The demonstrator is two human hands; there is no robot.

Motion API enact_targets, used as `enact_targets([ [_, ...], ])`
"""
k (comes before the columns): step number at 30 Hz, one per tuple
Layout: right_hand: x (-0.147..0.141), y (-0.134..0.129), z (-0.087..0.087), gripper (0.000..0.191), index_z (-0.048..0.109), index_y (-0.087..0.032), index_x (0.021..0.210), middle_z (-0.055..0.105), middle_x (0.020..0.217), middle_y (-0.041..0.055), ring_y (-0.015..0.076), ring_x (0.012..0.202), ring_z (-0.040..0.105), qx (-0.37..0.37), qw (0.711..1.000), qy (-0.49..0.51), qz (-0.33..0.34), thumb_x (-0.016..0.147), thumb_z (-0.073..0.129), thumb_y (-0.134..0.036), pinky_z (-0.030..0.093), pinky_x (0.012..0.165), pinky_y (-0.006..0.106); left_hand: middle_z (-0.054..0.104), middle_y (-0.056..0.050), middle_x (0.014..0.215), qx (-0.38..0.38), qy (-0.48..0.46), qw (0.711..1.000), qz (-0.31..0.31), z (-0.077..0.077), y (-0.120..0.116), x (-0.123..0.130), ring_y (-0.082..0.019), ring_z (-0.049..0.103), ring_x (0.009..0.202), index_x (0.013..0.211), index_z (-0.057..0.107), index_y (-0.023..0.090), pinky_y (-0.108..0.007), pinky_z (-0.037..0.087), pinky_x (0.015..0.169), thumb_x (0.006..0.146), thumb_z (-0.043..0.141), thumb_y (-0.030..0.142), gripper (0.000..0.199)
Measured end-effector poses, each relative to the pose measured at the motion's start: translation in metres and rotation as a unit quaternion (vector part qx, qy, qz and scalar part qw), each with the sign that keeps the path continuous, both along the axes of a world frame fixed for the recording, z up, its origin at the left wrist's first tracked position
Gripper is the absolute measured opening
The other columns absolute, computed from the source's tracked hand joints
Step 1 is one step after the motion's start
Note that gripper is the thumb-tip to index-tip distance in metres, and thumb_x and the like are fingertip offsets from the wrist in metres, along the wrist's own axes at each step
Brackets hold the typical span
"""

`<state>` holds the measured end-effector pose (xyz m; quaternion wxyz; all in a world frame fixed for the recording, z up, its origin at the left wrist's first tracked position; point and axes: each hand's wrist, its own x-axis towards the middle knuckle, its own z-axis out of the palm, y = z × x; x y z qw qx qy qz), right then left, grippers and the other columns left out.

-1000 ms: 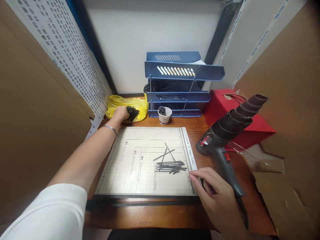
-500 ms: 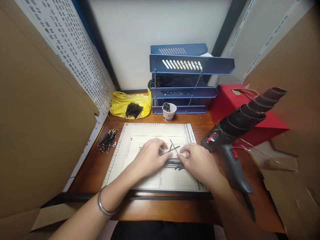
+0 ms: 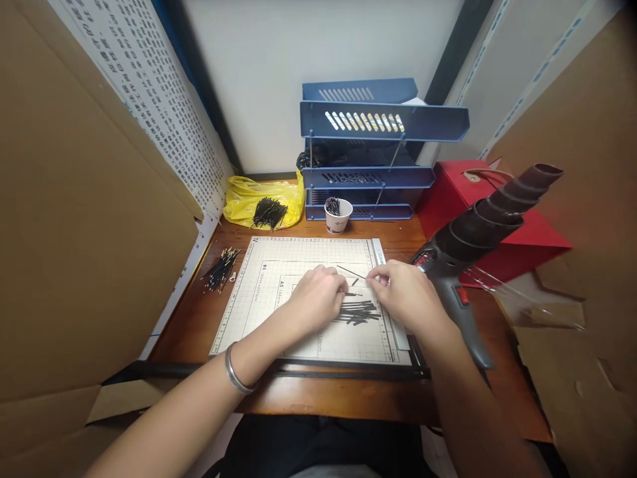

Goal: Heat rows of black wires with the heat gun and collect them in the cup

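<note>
My right hand pinches one end of a thin black wire, which points left above a paper cutting board. My left hand is closed, its fingertips curled and partly hidden. From them a short piece of black wire with a thin tip sticks out to the right. Between the hands lies a short black tube piece. Just below the fingers, a row of black tube-covered wires rests on the board, its left ends partly behind my left hand.
Left of the board lie a bundle of black wires and a small white piece. Behind are a yellow bag bearing black pieces, a paper cup and blue trays. At right stand a heat gun and red box.
My hands have moved apart, the right one up and to the right with its wire. The crossed wires between them have separated. The whole view has shifted slightly.
</note>
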<state>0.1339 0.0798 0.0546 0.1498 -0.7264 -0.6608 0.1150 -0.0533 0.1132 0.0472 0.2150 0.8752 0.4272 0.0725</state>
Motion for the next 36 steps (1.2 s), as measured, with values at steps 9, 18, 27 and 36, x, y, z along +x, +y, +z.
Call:
enact_targets([
  [9, 0.002, 0.010, 0.000, 0.023, 0.080, -0.024, 0.097, 0.074, 0.097, 0.0062, 0.0202, 0.084, 0.065, 0.018, 0.994, 0.027, 0.106, 0.092, 0.057, -0.020, 0.040, 0.075, 0.030, 0.074, -0.009, 0.105, 0.054, 0.015, 0.998, 0.018, -0.004, -0.017, 0.007, -0.029, 0.061, 0.104, 0.099, 0.075, 0.019, -0.042, 0.046, 0.091, 0.097, 0.056, 0.018, 0.019],
  [18, 0.002, 0.022, -0.002, 0.034, 0.080, -0.031, 0.106, 0.072, 0.105, 0.0047, 0.0207, 0.090, 0.064, -0.029, 0.984, -0.027, 0.172, 0.092, 0.051, -0.018, 0.036, 0.073, 0.031, 0.074, -0.006, 0.100, 0.054, -0.012, 0.998, 0.036, -0.008, -0.020, 0.004, -0.027, 0.062, 0.100, 0.091, 0.074, 0.020, -0.041, 0.046, 0.091, 0.093, 0.059, 0.014, 0.016],
  [27, 0.001, 0.029, 0.004, 0.022, 0.078, -0.026, 0.097, 0.073, 0.096, 0.0048, 0.0207, 0.084, 0.062, -0.048, 0.983, -0.038, 0.173, 0.088, 0.058, -0.023, 0.032, 0.068, 0.030, 0.075, -0.005, 0.099, 0.043, -0.018, 0.998, 0.036, -0.005, -0.022, 0.003, -0.026, 0.061, 0.099, 0.088, 0.074, 0.020, -0.040, 0.046, 0.090, 0.092, 0.061, 0.010, 0.017],
  [36, 0.009, 0.014, 0.007, 0.021, 0.073, -0.021, 0.084, 0.073, 0.090, 0.0067, 0.0194, 0.080, 0.062, -0.053, 0.991, -0.032, 0.119, 0.091, 0.053, -0.020, 0.032, 0.067, 0.030, 0.076, -0.004, 0.098, 0.040, -0.074, 0.996, 0.031, -0.010, -0.016, -0.001, -0.024, 0.064, 0.097, 0.088, 0.073, 0.020, -0.040, 0.045, 0.090, 0.096, 0.064, 0.016, 0.013],
])
